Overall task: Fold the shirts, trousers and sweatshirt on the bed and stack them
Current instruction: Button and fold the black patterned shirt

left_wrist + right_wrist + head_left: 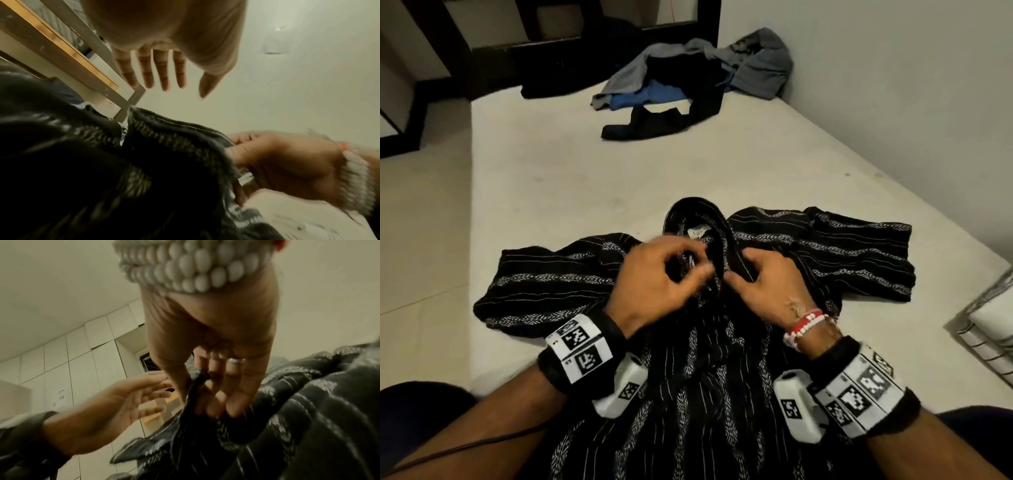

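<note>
Nearest the camera, a black patterned shirt point(688, 394) is spread on the bed point(571, 178) with its hem drawn toward the person and its two sleeves laid out to either side, collar pointing away. It appears to be laid out flat like this so that it can be squared up before any fold is made.

Over the front opening just below the collar, both hands are brought together. The right hand point(767, 284) is closed on a fold of the shirt's front edge: in the right wrist view the cloth is seen pinched between thumb and fingers point(216, 402). The edge is probably held this way to keep it taut and steady.

The left hand point(654, 274) is held just beside it. From the head view its fingers look curled near the placket, but in both wrist views they are seen extended and free of the cloth, so the hand is judged released, gripping nothing. It is likely being brought in to fasten or align the front, though no button can be made out.

Farther up the bed, near the wall, the remaining clothes point(688, 78) are left in a loose heap of grey, blue and black, unfolded. No stack is yet begun.
</note>
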